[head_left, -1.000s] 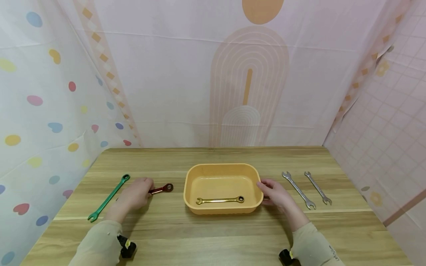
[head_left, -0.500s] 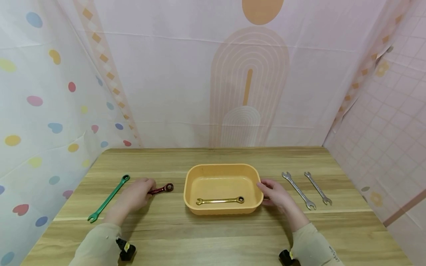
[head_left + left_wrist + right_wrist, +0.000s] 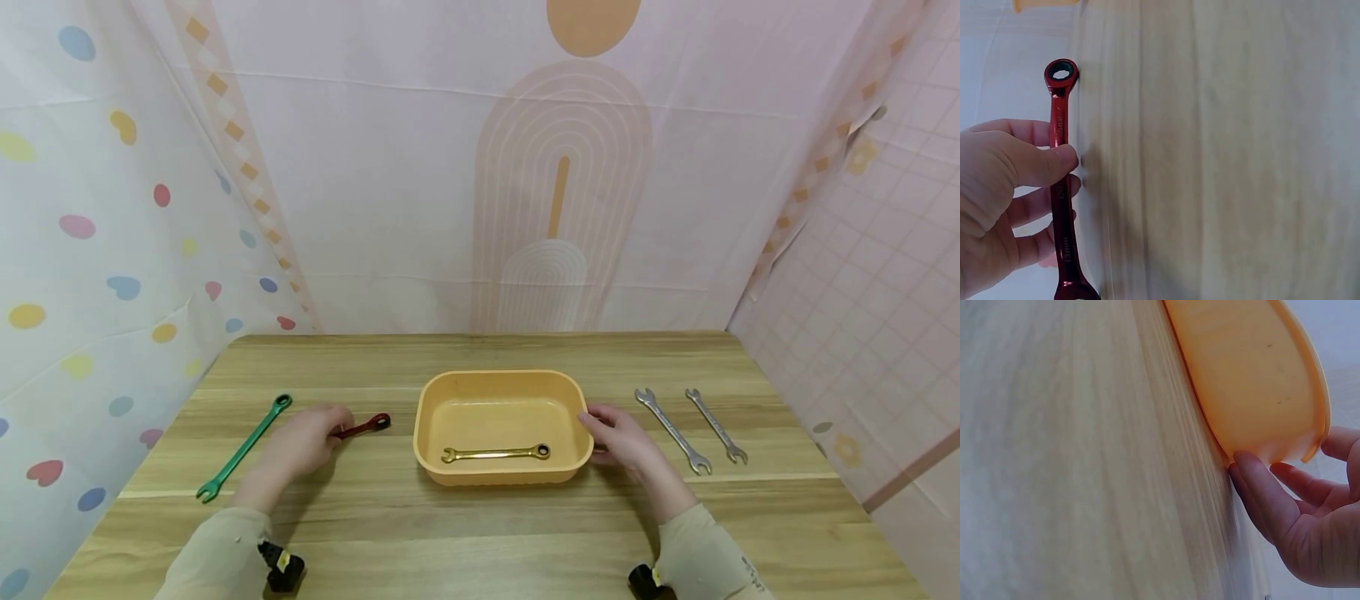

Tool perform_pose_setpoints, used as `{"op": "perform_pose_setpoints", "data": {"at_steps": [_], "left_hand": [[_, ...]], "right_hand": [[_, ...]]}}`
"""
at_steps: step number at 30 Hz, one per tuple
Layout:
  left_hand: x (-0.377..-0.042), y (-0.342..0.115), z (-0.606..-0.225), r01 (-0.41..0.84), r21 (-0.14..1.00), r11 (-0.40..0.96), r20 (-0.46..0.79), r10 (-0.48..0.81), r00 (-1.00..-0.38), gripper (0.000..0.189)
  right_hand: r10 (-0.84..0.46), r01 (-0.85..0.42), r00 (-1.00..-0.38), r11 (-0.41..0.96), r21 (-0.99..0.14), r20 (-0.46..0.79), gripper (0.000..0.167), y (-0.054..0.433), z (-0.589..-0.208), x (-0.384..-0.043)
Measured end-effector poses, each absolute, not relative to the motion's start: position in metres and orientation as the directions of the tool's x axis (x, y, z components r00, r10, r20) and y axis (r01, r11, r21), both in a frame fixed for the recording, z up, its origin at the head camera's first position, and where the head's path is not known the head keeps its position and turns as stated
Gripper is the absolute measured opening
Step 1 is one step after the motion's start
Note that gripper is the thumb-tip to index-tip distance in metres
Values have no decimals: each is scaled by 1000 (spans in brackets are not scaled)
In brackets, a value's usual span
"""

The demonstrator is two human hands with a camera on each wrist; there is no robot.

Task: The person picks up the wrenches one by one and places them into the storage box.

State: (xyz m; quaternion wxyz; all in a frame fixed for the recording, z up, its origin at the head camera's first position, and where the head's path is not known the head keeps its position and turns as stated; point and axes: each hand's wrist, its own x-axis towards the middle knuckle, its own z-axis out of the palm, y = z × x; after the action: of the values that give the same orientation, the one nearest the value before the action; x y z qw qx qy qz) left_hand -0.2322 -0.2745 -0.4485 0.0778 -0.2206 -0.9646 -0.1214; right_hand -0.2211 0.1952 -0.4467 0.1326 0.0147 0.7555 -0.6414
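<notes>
My left hand (image 3: pixel 303 446) pinches a red combination wrench (image 3: pixel 365 426), thumb across its shaft and fingers behind. In the left wrist view, the wrench's ratcheting ring end (image 3: pixel 1061 74) sticks out past the fingers, and its open end is cut off at the frame's bottom. My right hand (image 3: pixel 626 442) holds the right end of a yellow plastic bin (image 3: pixel 504 477), one digit over the rim and others low on the outer wall. Inside the bin, near its front wall, lies a gold combination wrench (image 3: pixel 495 452).
A green combination wrench (image 3: pixel 243 450) lies left of my left hand. To the right of the bin are two silver open-end wrenches: a larger one (image 3: pixel 673 430) and a smaller one (image 3: pixel 717 427). Patterned cloth (image 3: pixel 390 208) hangs behind the wooden table (image 3: pixel 465 542).
My left hand has shifted slightly right along the red wrench, whose ring end now looks turned a little. The right hand and the bin stay put.
</notes>
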Motion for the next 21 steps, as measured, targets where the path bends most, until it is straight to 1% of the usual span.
{"op": "perform_pose_setpoints", "data": {"at_steps": [5, 11, 17, 21], "left_hand": [[-232, -274, -448, 402, 246, 882, 189, 364, -912, 26], [-232, -273, -448, 372, 301, 878, 151, 341, -928, 22], [-233, -274, -444, 329, 410, 851, 113, 310, -944, 20], [-233, -273, -441, 301, 459, 836, 112, 282, -953, 20]], "right_hand": [[-145, 194, -965, 173, -966, -219, 47, 195, -448, -221], [-146, 191, -965, 175, -966, -218, 47, 195, -449, -221], [-140, 192, -966, 171, -966, -217, 47, 195, -449, -221], [-143, 188, -967, 170, -967, -213, 47, 195, -448, -221]]}}
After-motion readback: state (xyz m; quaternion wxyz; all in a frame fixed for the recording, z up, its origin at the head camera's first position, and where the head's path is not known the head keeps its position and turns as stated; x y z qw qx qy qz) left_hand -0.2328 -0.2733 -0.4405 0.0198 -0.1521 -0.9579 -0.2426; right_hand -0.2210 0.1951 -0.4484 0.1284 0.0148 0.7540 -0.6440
